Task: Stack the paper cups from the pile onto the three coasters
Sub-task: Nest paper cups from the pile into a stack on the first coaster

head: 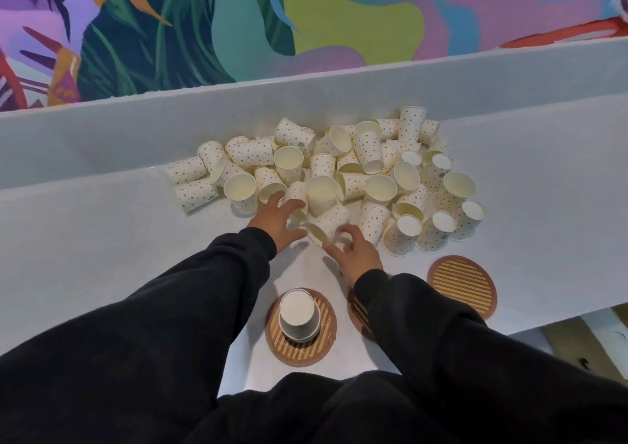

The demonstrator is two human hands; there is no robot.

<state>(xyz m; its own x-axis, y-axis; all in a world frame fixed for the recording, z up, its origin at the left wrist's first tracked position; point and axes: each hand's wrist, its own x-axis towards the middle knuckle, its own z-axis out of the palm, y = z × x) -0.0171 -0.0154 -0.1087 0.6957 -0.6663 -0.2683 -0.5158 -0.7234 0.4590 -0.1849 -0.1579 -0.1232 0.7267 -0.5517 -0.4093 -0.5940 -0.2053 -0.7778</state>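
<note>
A painted wall (pixel 238 18) is filling the top of the frame, showing big leaf shapes in teal, green, orange, purple and pink. Below it, a white raised ledge (pixel 136 130) is running across the frame at a slant, backing the pale counter (pixel 102 256). Soft, even light is falling on both. In the lower right corner, a beige floor (pixel 571 345) is showing past the counter's edge.

Dotted paper cups (pixel 323 168), striped coasters (pixel 462 285)

We saw the paper cups white with orange and dark dots, cream inside, on a white tabletop (pixel 102 239); near its front edge the coasters had brown rims and yellow-brown stripes. Our sleeves (pixel 170 307) were black, the mural (pixel 238 18) purple, green, teal and pink.
</note>
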